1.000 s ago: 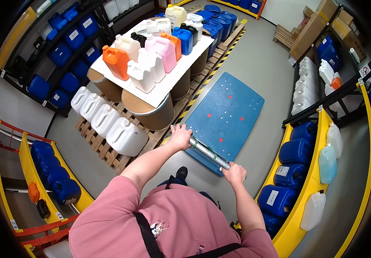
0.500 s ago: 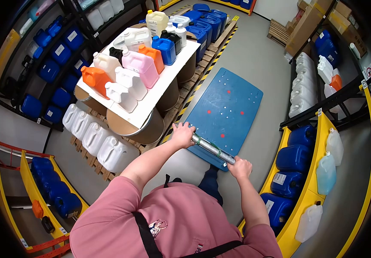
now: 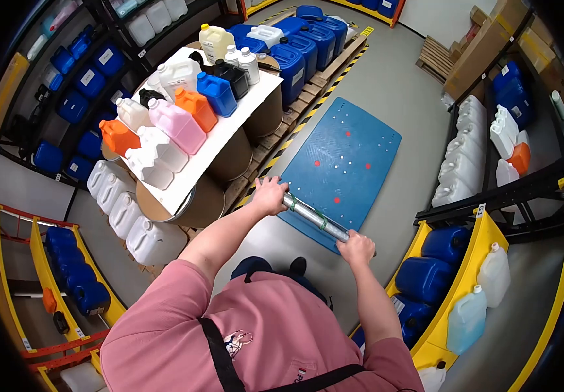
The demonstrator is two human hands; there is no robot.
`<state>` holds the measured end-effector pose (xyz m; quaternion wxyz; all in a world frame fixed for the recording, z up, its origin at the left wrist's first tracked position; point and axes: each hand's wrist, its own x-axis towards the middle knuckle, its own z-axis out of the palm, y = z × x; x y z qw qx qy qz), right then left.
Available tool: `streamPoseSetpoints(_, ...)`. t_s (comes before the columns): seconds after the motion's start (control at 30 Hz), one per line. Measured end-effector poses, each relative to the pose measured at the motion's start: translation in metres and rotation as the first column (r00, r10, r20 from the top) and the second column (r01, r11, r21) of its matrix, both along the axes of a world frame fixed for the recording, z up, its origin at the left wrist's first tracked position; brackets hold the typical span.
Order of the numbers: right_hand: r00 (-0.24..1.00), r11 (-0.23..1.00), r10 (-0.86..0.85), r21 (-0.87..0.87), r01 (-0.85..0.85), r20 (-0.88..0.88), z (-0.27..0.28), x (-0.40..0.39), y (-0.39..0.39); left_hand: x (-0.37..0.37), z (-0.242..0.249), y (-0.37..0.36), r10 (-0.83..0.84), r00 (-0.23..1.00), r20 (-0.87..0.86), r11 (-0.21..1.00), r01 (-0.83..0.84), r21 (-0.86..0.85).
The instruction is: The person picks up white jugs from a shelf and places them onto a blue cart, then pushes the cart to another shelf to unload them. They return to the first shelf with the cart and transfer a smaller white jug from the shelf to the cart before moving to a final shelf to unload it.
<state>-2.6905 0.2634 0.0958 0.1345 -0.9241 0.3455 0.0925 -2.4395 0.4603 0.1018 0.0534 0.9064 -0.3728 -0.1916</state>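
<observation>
My left hand (image 3: 271,195) is wrapped round the left end of the metal handle bar (image 3: 314,219) of a blue platform cart. My right hand (image 3: 357,249) grips the bar's right end. Green strapping is wound round the bar between my hands. Beyond the bar lies the flat blue cart deck (image 3: 354,153), with red and white dots on it and nothing stacked there. The cart's wheels are hidden.
On the left, a white board (image 3: 229,127) on brown drums holds several jugs. Blue drums (image 3: 321,42) stand on a pallet behind it. Shelves with blue canisters (image 3: 422,279) flank the right, and white jugs (image 3: 148,240) the left.
The view has shifted forward along the aisle, so the board with jugs and the right shelves appear nearer. Both my hands still hold the bar, and one shoe now shows beneath it.
</observation>
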Motion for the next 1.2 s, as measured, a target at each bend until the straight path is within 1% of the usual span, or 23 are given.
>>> streamPoseSetpoints(0.13, 1.000, 1.000, 0.021, -0.007, -0.021, -0.006, -0.004, 0.035, -0.073, 0.034, -0.004, -0.071, 0.022, 1.000, 0.006, 1.000, -0.022, -0.008)
streamPoseSetpoints(0.2, 1.000, 0.998, 0.010, -0.060, -0.009, 0.016, -0.006, 0.049, -0.110, 0.046, -0.006, -0.106, 0.026, 1.000, 0.006, 0.999, -0.025, -0.041)
streamPoseSetpoints(0.23, 1.000, 0.998, 0.012, -0.055, -0.011, 0.018, -0.006, 0.060, -0.127, 0.056, -0.006, -0.123, 0.021, 1.000, 0.002, 0.999, -0.021, -0.044)
streamPoseSetpoints(0.3, 0.999, 0.999, 0.013, -0.043, -0.015, -0.034, -0.002, 0.082, -0.164, 0.077, -0.002, -0.158, 0.021, 1.000, -0.003, 0.999, -0.021, -0.043)
streamPoseSetpoints(0.47, 1.000, 0.998, 0.013, -0.068, -0.014, -0.019, -0.002, 0.148, -0.253, 0.148, -0.008, -0.249, 0.026, 1.000, 0.014, 0.998, -0.025, -0.060)
streamPoseSetpoints(0.5, 1.000, 0.998, 0.015, -0.069, -0.015, -0.010, 0.000, 0.165, -0.271, 0.162, 0.000, -0.267, 0.019, 1.000, -0.006, 0.998, -0.019, -0.066)
streamPoseSetpoints(0.57, 1.000, 0.998, 0.003, -0.067, -0.003, 0.003, -0.003, 0.197, -0.308, 0.196, 0.002, -0.305, -0.010, 1.000, -0.006, 1.000, 0.009, -0.024)
streamPoseSetpoints(0.63, 1.000, 0.999, -0.006, -0.053, 0.005, -0.007, 0.000, 0.224, -0.343, 0.224, 0.003, -0.339, -0.016, 1.000, 0.015, 0.999, 0.017, -0.041)
streamPoseSetpoints(0.7, 1.000, 0.997, 0.013, -0.072, -0.012, 0.010, 0.002, 0.252, -0.381, 0.255, 0.006, -0.379, -0.030, 0.999, -0.015, 0.999, 0.030, 0.019)
streamPoseSetpoints(0.83, 1.000, 0.998, 0.014, -0.066, -0.013, 0.005, 0.003, 0.300, -0.459, 0.306, 0.004, -0.453, -0.050, 0.998, -0.037, 0.998, 0.051, 0.026)
streamPoseSetpoints(0.93, 1.000, 0.997, 0.024, -0.075, -0.024, 0.001, 0.006, 0.332, -0.521, 0.335, 0.007, -0.510, -0.062, 0.998, 0.006, 0.998, 0.062, 0.010)
streamPoseSetpoints(1.0, 0.999, 0.997, 0.034, -0.071, -0.034, -0.011, 0.005, 0.349, -0.560, 0.353, 0.008, -0.549, -0.082, 0.997, 0.003, 0.993, 0.082, 0.083)
streamPoseSetpoints(1.07, 0.999, 0.996, 0.046, -0.079, -0.046, -0.011, 0.002, 0.364, -0.604, 0.371, 0.003, -0.589, -0.080, 0.997, -0.003, 0.994, 0.080, 0.072)
streamPoseSetpoints(1.13, 0.995, 0.991, 0.105, -0.084, -0.105, -0.004, -0.001, 0.380, -0.643, 0.385, 0.002, -0.626, -0.081, 0.997, -0.017, 0.995, 0.082, 0.048)
streamPoseSetpoints(1.17, 0.995, 0.990, 0.096, -0.104, -0.092, 0.030, -0.001, 0.387, -0.666, 0.391, 0.001, -0.647, -0.082, 0.997, -0.005, 0.996, 0.082, 0.035)
streamPoseSetpoints(1.2, 0.994, 0.989, 0.088, -0.121, -0.080, 0.066, 0.002, 0.393, -0.686, 0.394, 0.000, -0.666, -0.046, 0.998, -0.031, 0.999, 0.046, -0.013)
